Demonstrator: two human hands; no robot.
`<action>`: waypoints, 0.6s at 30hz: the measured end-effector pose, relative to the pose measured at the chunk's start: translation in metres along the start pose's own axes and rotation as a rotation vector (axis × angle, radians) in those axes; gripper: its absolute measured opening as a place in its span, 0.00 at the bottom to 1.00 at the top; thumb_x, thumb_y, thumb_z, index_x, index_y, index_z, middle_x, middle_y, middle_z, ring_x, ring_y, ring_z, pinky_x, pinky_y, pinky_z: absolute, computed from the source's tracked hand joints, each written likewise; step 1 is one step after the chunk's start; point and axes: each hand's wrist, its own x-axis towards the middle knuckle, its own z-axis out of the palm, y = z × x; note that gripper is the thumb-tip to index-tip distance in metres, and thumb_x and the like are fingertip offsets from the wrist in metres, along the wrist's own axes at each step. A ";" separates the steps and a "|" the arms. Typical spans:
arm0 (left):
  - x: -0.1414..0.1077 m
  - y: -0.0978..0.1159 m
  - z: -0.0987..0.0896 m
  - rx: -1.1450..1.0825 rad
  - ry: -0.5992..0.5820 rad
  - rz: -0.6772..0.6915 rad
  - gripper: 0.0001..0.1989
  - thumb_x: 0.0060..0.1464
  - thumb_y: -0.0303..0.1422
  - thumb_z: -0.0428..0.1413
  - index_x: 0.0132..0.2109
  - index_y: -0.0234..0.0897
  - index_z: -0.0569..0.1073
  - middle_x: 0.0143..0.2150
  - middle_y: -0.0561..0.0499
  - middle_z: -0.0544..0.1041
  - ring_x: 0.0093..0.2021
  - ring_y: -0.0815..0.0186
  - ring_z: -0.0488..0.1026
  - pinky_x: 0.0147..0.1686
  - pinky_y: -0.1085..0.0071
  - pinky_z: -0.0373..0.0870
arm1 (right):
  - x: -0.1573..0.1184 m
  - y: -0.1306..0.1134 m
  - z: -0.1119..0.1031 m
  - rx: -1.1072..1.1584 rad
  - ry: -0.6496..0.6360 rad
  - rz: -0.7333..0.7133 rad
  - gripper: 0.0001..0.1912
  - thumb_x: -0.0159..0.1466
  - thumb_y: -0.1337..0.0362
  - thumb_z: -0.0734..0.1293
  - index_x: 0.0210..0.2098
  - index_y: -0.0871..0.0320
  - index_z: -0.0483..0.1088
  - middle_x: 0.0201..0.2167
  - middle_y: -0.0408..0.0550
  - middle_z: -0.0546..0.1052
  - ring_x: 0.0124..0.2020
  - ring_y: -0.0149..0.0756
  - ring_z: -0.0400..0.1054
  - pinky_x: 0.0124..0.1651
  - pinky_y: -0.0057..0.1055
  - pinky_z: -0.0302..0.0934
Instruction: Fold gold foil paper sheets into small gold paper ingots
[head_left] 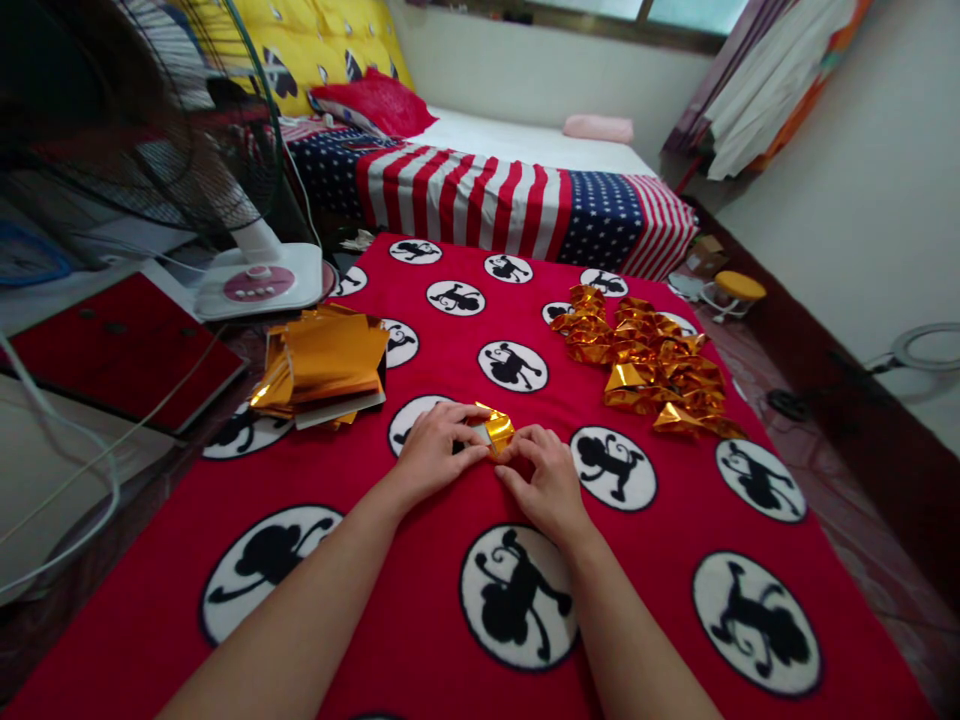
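A small piece of shiny gold foil paper [498, 428], partly folded with a pale side showing, is held just above or on the red cloth in the middle. My left hand [442, 442] pinches its left end between thumb and fingers. At its right end my right hand [541, 475] grips the paper with bent fingers. A stack of flat gold foil sheets [330, 360] lies to the left of my hands. Over on the right is a heap of folded gold foil pieces [645, 350], crumpled-looking and glinting.
A red cloth with monkey circles [405, 620] covers the table. On the left stands an electric fan [259, 280] beside a red panel [127, 345], with loose white cables [112, 480]. Beyond the table is a bed [510, 200]; a yellow-topped stool [740, 286] stands at the right.
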 end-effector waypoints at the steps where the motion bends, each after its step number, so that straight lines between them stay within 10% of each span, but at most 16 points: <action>1: 0.000 0.001 0.000 0.001 0.003 -0.008 0.05 0.53 0.35 0.60 0.30 0.45 0.80 0.54 0.56 0.77 0.53 0.59 0.70 0.55 0.58 0.64 | 0.000 -0.001 0.000 -0.004 0.002 0.001 0.05 0.56 0.67 0.73 0.31 0.53 0.73 0.39 0.44 0.73 0.43 0.41 0.65 0.46 0.38 0.55; 18: 0.002 0.004 0.005 0.013 0.059 -0.055 0.06 0.52 0.34 0.61 0.27 0.42 0.78 0.52 0.56 0.78 0.51 0.59 0.70 0.52 0.57 0.64 | 0.001 -0.004 0.001 -0.049 0.011 0.004 0.05 0.57 0.68 0.70 0.27 0.54 0.71 0.36 0.45 0.72 0.40 0.40 0.64 0.43 0.37 0.54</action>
